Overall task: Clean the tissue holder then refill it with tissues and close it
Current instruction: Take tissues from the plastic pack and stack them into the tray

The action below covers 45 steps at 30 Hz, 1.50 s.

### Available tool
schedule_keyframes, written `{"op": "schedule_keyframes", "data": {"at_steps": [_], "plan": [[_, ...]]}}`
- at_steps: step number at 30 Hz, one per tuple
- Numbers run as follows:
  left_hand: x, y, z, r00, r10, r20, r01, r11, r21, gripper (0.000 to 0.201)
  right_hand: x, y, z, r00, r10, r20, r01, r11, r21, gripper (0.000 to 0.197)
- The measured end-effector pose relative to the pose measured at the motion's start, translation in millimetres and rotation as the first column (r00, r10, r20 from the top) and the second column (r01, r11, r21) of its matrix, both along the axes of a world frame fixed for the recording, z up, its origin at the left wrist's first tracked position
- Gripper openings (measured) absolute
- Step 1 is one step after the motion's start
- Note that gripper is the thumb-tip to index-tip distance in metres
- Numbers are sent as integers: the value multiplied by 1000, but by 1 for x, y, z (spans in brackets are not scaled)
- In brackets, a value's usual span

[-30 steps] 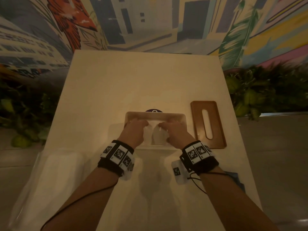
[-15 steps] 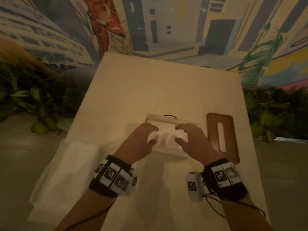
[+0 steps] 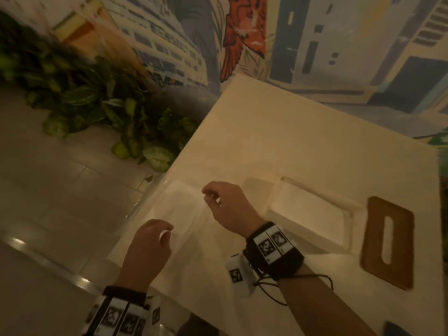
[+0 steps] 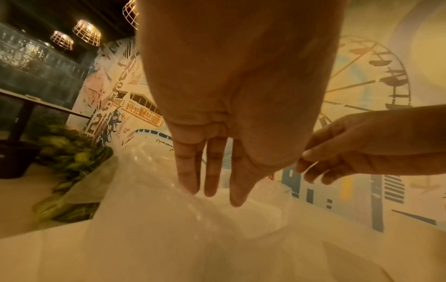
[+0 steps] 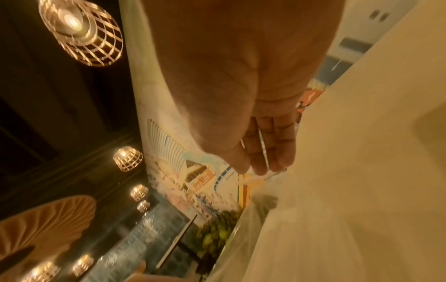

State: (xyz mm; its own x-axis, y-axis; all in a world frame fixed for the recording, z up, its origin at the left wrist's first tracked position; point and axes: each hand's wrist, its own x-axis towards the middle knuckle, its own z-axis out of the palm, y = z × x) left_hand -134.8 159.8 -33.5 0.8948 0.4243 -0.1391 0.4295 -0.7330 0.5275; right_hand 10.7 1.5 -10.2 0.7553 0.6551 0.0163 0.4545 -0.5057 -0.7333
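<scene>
Both hands left holder (image 3: 312, 214) for tissue pack (image 3: 179, 209).

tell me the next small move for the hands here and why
Probably pull the clear plastic bag open and draw out a stack of tissues. Both hands are at it: the right hand pinches the film at its top, and the left hand is at its near edge. The tissue holder sits open, and its wooden lid lies beside it on the table.
</scene>
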Motion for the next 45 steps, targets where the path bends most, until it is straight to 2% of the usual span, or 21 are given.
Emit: {"op": "schedule_keyframes", "data": {"at_steps": [5,9,14,20,22,24,27,30,32,33,37,39,41,43,45], "plan": [[0,10,-7,973,37,-228,-43,999,-18,21,6,58,-17,992,121,-21,-122,944,-307,34],[3,15,-6,963,39,-266,-60,995,-73,26,8,81,-28,977,212,10,-173,823,-540,43],[2,14,-4,962,57,-266,-82,993,-83,31,6,100,-34,981,175,88,-82,774,-628,43],[2,16,-2,957,43,-286,-67,995,-73,32,-1,105,-36,968,105,228,45,822,-568,53],[3,16,-2,958,31,-286,-52,996,-66,32,-4,104,-33,967,83,242,58,850,-524,50],[2,17,-3,959,17,-282,-37,997,-66,31,-6,103,-29,985,23,173,63,879,-472,46],[1,18,-3,956,0,-294,-24,997,-78,29,-7,101,-26,998,-67,-19,53,911,-409,41],[0,20,-3,957,12,-289,-50,991,-126,25,-10,97,-22,995,-27,-98,-12,927,-376,31],[0,24,1,973,73,-220,-110,981,-161,15,-15,93,-15,995,4,-104,-40,938,-343,28],[0,27,3,981,104,-163,-131,977,-170,17,-19,90,-11,994,16,-105,-49,946,-321,28],[6,46,13,976,187,111,-157,959,-238,49,-34,76,7,990,90,-107,-113,965,-236,26],[12,56,19,980,130,149,-90,964,-249,72,-40,67,16,984,146,-102,-162,972,-172,22],[19,64,24,993,-32,112,57,971,-231,85,-45,58,25,978,190,-82,-199,972,-127,18],[26,70,30,975,-220,43,223,938,-266,69,-47,48,35,975,207,-76,-214,972,-101,18],[30,73,35,945,-326,-34,298,898,-325,44,-48,36,45,976,202,-86,-207,977,-54,19]]}}
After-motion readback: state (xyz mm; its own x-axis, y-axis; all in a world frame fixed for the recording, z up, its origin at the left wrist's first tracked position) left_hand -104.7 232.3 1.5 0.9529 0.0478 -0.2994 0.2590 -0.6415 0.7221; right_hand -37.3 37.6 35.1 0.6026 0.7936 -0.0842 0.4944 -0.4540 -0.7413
